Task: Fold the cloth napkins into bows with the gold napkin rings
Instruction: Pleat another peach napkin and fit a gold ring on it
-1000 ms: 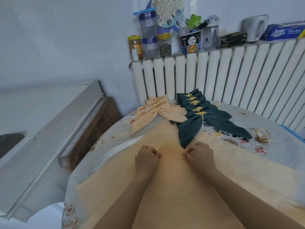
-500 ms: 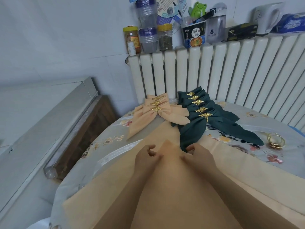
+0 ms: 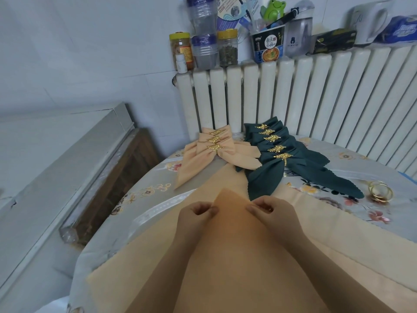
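Fingers of both hands curl in and pinch the raised fold of the peach napkin (image 3: pixel 228 233) that lies spread over the near part of the table: the left hand (image 3: pixel 194 220) grips the fold's left edge between thumb and curled fingers, and the right hand (image 3: pixel 270 213) grips its right edge the same way, so the cloth stands up in a rounded peak between the two hands. The rest of this napkin lies flat on the floral tablecloth (image 3: pixel 144 193), reaching toward the near edge on both sides of the forearms. Beyond the hands, toward the radiator (image 3: pixel 293 96), sit two rows of finished bows: three peach bows (image 3: pixel 203 154) on the left, each cinched by a gold leaf ring, and five dark green bows (image 3: pixel 277 161) on the right, ringed likewise; the tail of the nearest green bow ends just beside the right hand's knuckles. Loose gold napkin rings (image 3: pixel 381 190) lie on the tablecloth to the right, well apart from the hands and near the tip of a green tail. Jars (image 3: pixel 227 48), a clear bottle (image 3: pixel 203 32), a noodle cup (image 3: pixel 268 46) holding pens and a green frog figure (image 3: pixel 273 7) stand along the radiator's top. A grey cabinet (image 3: pixel 56 168) stands to the left of the table.
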